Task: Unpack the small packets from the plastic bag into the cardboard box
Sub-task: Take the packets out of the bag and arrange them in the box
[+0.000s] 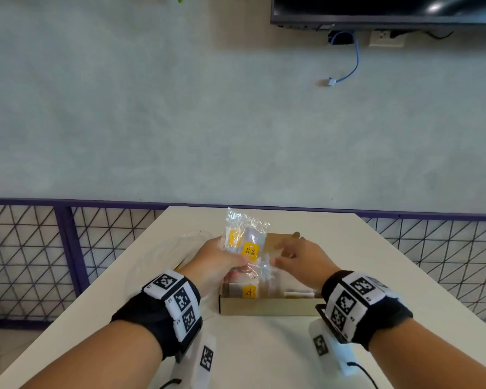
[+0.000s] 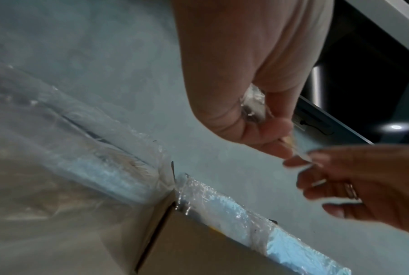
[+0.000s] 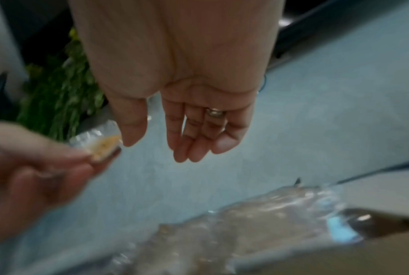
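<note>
With your left hand (image 1: 218, 262) pinching the small packets (image 1: 243, 242) above the cardboard box (image 1: 267, 306) and your right hand (image 1: 302, 261) slack-fingered beside them, peel one packet off and lay it flat on those already boxed.

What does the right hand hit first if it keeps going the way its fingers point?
Most likely the packets held up by the left hand. The right hand is open, its fingertips aimed left at their lower edge, above the cardboard box. The gap looks small, but depth is unclear.
</note>
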